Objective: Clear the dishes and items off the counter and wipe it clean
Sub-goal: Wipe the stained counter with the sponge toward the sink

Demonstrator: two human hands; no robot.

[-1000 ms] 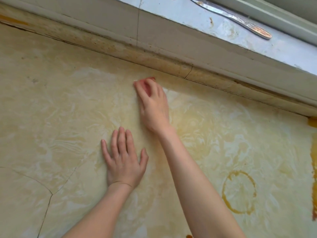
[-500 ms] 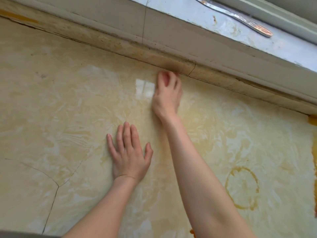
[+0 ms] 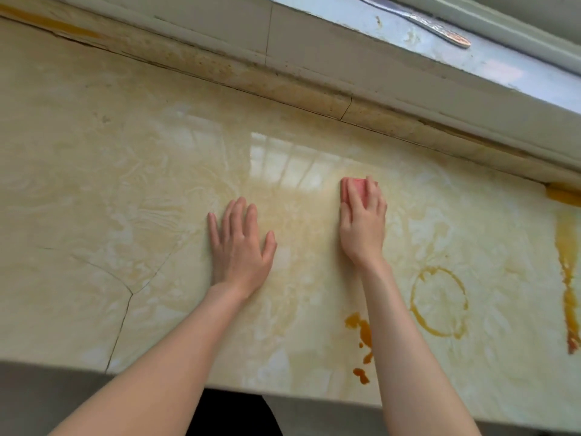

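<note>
The pale marble-pattern bench (image 3: pixel 132 190) fills almost the whole frame. No dishes or other items are visible on it, so the clearing part of the task appears to be done, at least in the part that is shown. Along the upper edge runs a raised back strip, and above it, in the upper right, a window sill (image 3: pixel 490 67) with a metal utensil (image 3: pixel 440 29) lying on it.

The left hand (image 3: pixel 240 247) lies flat on the bench at the middle of the frame, fingers straight and a little spread, holding nothing; it seems to support the person. The right hand (image 3: pixel 361 228), just right of centre, presses down on a small pink sponge or cloth (image 3: pixel 356 187), with the fingers curled over it.

The wiping is in progress and looks far from finished. A long orange streak (image 3: pixel 567 278) at the right edge, a ring-shaped stain (image 3: pixel 438 305) at the lower right, and some orange drips (image 3: pixel 361 336) near the front edge are not yet wiped. A thin crack (image 3: pixel 125 297) crosses the lower left.
</note>
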